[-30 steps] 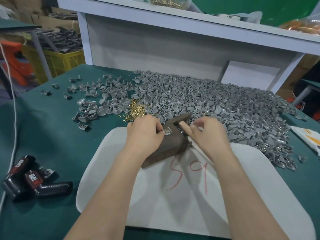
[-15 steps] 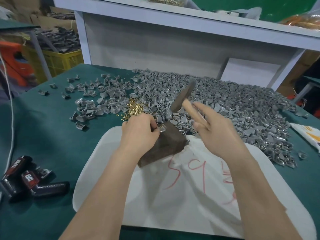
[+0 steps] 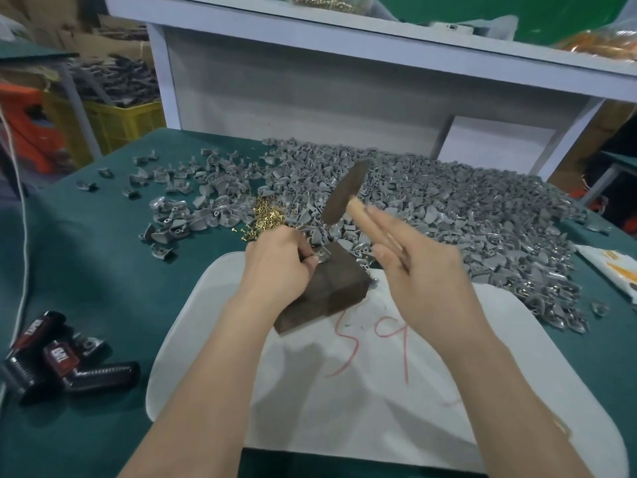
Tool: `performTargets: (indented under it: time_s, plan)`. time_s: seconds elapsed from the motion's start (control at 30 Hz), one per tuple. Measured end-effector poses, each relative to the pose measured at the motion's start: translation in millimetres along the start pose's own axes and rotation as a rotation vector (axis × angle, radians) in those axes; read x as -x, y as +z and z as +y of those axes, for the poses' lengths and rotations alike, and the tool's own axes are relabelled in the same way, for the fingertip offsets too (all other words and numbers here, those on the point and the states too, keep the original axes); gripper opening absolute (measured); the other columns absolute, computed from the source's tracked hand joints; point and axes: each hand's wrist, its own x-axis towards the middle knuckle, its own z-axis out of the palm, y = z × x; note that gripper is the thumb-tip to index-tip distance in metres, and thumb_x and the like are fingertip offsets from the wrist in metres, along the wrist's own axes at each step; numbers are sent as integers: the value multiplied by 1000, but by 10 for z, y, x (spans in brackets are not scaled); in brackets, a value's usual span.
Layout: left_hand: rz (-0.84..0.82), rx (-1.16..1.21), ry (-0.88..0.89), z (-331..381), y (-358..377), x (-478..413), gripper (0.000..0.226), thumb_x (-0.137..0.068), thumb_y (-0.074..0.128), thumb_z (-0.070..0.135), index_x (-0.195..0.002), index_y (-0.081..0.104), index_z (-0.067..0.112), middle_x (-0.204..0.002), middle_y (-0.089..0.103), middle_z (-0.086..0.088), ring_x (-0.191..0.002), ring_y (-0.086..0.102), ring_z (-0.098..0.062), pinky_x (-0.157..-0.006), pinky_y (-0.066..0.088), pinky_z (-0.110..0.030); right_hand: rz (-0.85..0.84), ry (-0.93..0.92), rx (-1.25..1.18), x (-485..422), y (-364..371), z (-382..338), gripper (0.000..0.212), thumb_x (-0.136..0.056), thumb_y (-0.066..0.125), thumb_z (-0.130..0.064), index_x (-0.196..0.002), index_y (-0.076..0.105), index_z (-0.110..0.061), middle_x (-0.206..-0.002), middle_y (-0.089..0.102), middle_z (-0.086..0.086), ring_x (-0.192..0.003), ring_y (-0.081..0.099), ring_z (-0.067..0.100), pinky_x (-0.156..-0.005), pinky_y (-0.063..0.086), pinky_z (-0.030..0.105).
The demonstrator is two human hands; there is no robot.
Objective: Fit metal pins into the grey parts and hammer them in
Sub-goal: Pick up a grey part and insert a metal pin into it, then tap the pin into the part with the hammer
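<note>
Pinching grey part (image 3: 322, 258) at block (image 3: 331, 291) edge, left hand (image 3: 275, 267), right hand (image 3: 424, 281) apparently gripping hammer (image 3: 344, 191) raised clear

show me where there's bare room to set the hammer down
Free: near half of the white plastic board, below the dark wooden block; green cloth between it and the black-and-red tools. Crowded: grey parts heap and brass pins behind.

The desk (image 3: 86, 270) is covered in green felt and runs back to a pale grey panel (image 3: 293, 98) under a white shelf (image 3: 344, 36) on white posts. Above the shelf at the upper right shows a bright green surface (image 3: 568, 8). Left of the desk stand a yellow plastic crate (image 3: 127, 122), cardboard boxes (image 3: 113, 25) and something orange (image 3: 31, 125), too blurred to name. The light is even
</note>
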Motion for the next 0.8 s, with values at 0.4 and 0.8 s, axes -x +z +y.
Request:
performTargets:
  time_s: [0.4,0.8]
  plan:
    - [12,-1,9,4,10,-6,12,-85,66,13,-75,71,11,-74,66,-4,-87,63,-31,-84,51,-40,127,32,-35,-27,-70,107,55,-95,53,-24,-129,35,-62,-92,44,-51,-82,48,-29,-71,30,-9]
    - [-6,-59,-54,-46,-19,-33,10,-86,63,21,-77,66,17,-89,69,4,-100,62,-23,-97,42,-38,-5,263,-70,-64,-187,203,44,-92,51,-38,-131,40,-56,-77,64,-17,-57,56,2,-52,45,20]
